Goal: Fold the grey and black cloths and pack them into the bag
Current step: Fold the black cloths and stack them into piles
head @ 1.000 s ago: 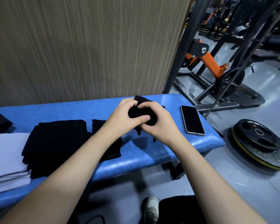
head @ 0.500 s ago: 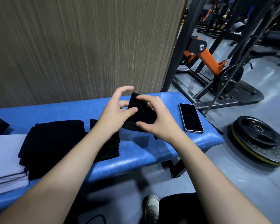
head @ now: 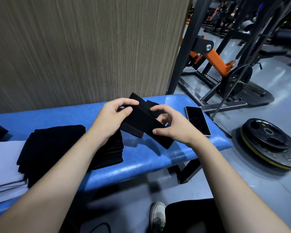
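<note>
Both hands, left and right, grip a folded black cloth above the blue bench, beside a phone

Two bare hands hold a black cloth up over the blue counter. The left hand pinches the far end of the cloth with its fingers. The right hand grips the near end. The cloth is folded into a long strip and tilts down toward the right hand. A stack of black cloths lies on the counter, left of the held cloth. Grey cloths lie left of that stack. A phone lies flat on the counter, just right of the right hand. A round weight plate lies on the floor, right of the counter.
</note>
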`<state>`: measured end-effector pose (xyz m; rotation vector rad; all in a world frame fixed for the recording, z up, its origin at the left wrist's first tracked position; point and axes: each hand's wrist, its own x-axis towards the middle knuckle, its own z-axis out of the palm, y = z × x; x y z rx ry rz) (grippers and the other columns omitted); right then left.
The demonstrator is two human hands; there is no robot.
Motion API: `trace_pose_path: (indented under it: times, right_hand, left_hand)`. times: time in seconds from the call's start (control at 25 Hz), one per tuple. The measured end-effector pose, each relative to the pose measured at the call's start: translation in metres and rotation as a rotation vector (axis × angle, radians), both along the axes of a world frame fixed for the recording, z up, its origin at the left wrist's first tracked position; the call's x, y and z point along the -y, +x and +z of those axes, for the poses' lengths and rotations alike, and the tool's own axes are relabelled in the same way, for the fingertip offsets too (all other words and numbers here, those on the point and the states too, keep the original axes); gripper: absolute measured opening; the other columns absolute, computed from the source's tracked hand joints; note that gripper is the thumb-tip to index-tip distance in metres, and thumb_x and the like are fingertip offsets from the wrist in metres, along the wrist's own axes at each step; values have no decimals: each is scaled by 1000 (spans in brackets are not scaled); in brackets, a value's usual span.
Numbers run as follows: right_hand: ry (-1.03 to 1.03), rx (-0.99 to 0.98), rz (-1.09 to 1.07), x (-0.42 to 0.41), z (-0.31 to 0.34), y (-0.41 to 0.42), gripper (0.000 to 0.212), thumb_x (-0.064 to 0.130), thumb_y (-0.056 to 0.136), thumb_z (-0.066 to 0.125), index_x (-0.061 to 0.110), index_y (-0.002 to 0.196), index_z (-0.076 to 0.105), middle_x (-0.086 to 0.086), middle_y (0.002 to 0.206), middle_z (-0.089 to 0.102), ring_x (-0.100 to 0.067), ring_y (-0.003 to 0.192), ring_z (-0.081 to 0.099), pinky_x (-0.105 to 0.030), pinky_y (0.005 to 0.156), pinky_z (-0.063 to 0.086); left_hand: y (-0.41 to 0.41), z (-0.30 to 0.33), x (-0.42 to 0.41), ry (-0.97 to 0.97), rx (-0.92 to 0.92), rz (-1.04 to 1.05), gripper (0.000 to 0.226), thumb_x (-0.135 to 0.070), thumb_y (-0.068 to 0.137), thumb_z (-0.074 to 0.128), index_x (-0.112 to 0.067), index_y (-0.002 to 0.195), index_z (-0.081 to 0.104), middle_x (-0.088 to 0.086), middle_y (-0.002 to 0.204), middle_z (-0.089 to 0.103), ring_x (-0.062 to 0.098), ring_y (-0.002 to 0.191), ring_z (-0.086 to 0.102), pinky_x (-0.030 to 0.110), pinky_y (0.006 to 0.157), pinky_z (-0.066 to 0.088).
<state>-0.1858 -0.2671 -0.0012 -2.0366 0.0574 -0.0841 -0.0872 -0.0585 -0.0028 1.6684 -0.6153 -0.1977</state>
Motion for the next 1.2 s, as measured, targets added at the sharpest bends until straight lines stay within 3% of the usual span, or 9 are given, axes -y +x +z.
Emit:
trace_pose_path:
  times: [0.12, 0.24, 0.64, 0.8, 0.88, 0.96, 1.04, 1.12, 1.2]
  right_hand:
    - [125, -21, -34, 7, 1, -3, 46, -6, 82, 74, 18, 118, 60, -6, 81, 64, -16, 73, 61, -30, 69, 52]
    - [137, 6, -74, 12, -1, -4, 41, -8, 83, 73, 17, 114, 64, -9, 97, 72, -16, 91, 68, -37, 84, 57]
    - [337, 16, 48, 13, 0, -5, 48, -20, 88, 55, 16, 119, 58, -6, 118, 73, -19, 104, 66, -38, 94, 52]
    - [524, 47, 108, 8, -1, -3, 51, -22, 86, 54, 15, 122, 56, -14, 122, 69, -28, 105, 65, -40, 93, 50]
    - [594, 76, 135, 5, 0, -2, 51, -21, 86, 54, 13, 124, 53, -18, 124, 67, -31, 104, 64, -41, 93, 51]
    - [627, 107, 146, 2, 2, -2, 50, -20, 86, 55, 12, 125, 51, -21, 126, 65, -32, 104, 65, -40, 91, 52]
    - [630, 125, 141, 1, 2, -2, 49, -20, 87, 54, 12, 124, 52, -22, 126, 64, -33, 106, 64, -40, 93, 52]
    - [624, 130, 132, -1, 0, -1, 50, -20, 87, 55, 11, 125, 51, -22, 126, 65, -33, 107, 64, -41, 94, 52]
    - [608, 129, 132, -3, -3, 1, 51, -20, 86, 55, 9, 128, 50, -21, 126, 66, -33, 109, 64, -43, 97, 51]
  left_hand:
    - [3, 0, -2, -9, -23, 14, 34, -4, 99, 52, -29, 106, 75, -8, 107, 73, 13, 101, 67, 36, 97, 52]
    - [3, -3, -2, -13, -50, 30, 39, -2, 100, 48, -32, 103, 74, -7, 108, 73, 12, 103, 67, 34, 98, 50]
    - [7, -9, 1, 20, -36, 83, 35, -5, 100, 48, -32, 103, 72, -5, 107, 71, 26, 104, 64, 43, 99, 50]
    - [1, -10, 3, 45, -55, 32, 18, -20, 95, 61, -34, 101, 69, -2, 105, 70, 28, 89, 65, 45, 93, 51]
    - [-4, -7, 5, 56, -73, -43, 14, -35, 89, 65, -35, 102, 68, -4, 113, 67, 32, 95, 63, 46, 94, 51]
    - [-9, -6, 8, 78, -69, -87, 21, -46, 86, 63, -37, 104, 67, -8, 123, 63, 24, 105, 62, 37, 95, 50]
    - [-11, -5, 9, 115, -22, -45, 15, -42, 92, 63, -36, 105, 67, -6, 121, 61, 13, 101, 61, 23, 87, 48]
    - [-12, -4, 10, 84, -60, -72, 15, -32, 98, 59, -30, 108, 69, 0, 112, 66, 12, 92, 63, 24, 82, 49]
    - [-15, -4, 11, 26, -141, -172, 23, -33, 101, 54, -22, 114, 70, 0, 110, 72, 14, 99, 67, 31, 88, 50]
